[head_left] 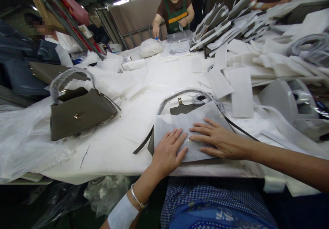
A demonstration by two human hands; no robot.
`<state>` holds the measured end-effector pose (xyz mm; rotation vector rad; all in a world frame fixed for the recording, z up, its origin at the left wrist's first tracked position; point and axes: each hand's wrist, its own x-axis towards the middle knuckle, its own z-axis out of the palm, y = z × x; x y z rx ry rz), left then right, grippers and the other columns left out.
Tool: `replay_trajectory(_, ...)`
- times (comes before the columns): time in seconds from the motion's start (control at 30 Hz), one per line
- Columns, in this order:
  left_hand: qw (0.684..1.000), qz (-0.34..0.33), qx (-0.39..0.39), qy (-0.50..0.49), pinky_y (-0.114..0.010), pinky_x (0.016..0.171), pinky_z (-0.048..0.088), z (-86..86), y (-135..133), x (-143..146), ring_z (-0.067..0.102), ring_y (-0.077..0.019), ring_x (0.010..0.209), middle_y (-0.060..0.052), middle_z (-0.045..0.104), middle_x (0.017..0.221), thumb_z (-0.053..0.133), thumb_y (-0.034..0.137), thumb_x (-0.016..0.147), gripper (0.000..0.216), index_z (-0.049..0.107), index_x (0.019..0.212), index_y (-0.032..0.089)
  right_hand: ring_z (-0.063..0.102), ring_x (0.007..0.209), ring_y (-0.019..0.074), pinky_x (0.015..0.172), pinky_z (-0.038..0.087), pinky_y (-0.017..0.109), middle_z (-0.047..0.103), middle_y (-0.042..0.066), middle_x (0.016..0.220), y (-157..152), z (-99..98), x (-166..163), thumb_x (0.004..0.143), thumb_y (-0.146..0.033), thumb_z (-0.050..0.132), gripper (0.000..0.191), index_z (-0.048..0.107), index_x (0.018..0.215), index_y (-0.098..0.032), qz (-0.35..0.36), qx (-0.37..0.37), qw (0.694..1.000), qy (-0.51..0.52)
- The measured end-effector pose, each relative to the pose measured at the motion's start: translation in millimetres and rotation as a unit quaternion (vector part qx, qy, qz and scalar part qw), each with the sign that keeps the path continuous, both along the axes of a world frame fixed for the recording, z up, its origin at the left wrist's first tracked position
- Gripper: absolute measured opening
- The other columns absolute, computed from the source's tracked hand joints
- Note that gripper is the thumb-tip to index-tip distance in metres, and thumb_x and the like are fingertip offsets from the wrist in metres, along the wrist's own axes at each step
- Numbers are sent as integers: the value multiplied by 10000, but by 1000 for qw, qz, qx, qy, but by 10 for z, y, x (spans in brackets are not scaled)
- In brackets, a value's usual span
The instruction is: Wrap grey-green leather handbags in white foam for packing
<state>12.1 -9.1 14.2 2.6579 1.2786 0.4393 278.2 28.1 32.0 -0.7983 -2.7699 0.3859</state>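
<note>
A white foam sheet (177, 121) covers most of a dark olive handbag (183, 109) lying at the table's front edge. My left hand (168, 150) rests flat on the sheet's left part, fingers stretched out. On its right part lies my right hand (217, 138), palm down with fingers spread. Behind the sheet the bag's flap shows a gold clasp (179, 100), and a plastic-wrapped handle (180, 94) arches over it. Dark strap ends stick out to both sides. The bag's body is mostly hidden under the sheet.
An olive handbag (82, 114) with a wrapped handle stands on the left of the white table (108, 157). Foam sheets (241, 92) and stacked bag pieces (218, 26) pile up on the right. Clear plastic (28, 143) lies far left. A masked co-worker (176, 13) stands across the table.
</note>
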Motion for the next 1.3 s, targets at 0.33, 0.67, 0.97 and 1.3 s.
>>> replay_trajectory(0.33,1000,-4,-11,-8,-480,1179,332,9,11,-10,359,-238,1443,-68,387,1565,445,387,995,479,435,1462,279,458,1366,276,1164,199,612,559,91,1429,-3,-25,48,951,-377,557,519,466,1457,-303,29,7,999,34)
replay_trajectory(0.67,996,-34,-38,74,-500,1186,284,168,55,-12,337,-262,1452,-105,364,1574,384,473,1006,504,453,1451,247,460,1367,265,1165,205,601,551,90,1438,22,63,39,967,-370,529,488,480,1447,-298,46,-20,999,4)
replay_trajectory(0.97,996,-21,-30,78,-577,1196,199,141,148,-150,152,-319,1510,-92,193,1641,468,574,944,678,303,1530,275,230,1482,332,1178,189,614,274,101,1610,-61,-38,39,951,-472,521,650,327,1535,-263,-59,28,997,-30)
replay_trajectory(1.3,995,-28,10,99,-418,1172,284,101,272,-232,296,-264,1466,-57,322,1600,493,408,966,593,356,1514,228,308,1453,276,1156,301,469,445,103,1524,1,-244,93,953,-513,510,627,444,1465,-157,-70,109,991,-27)
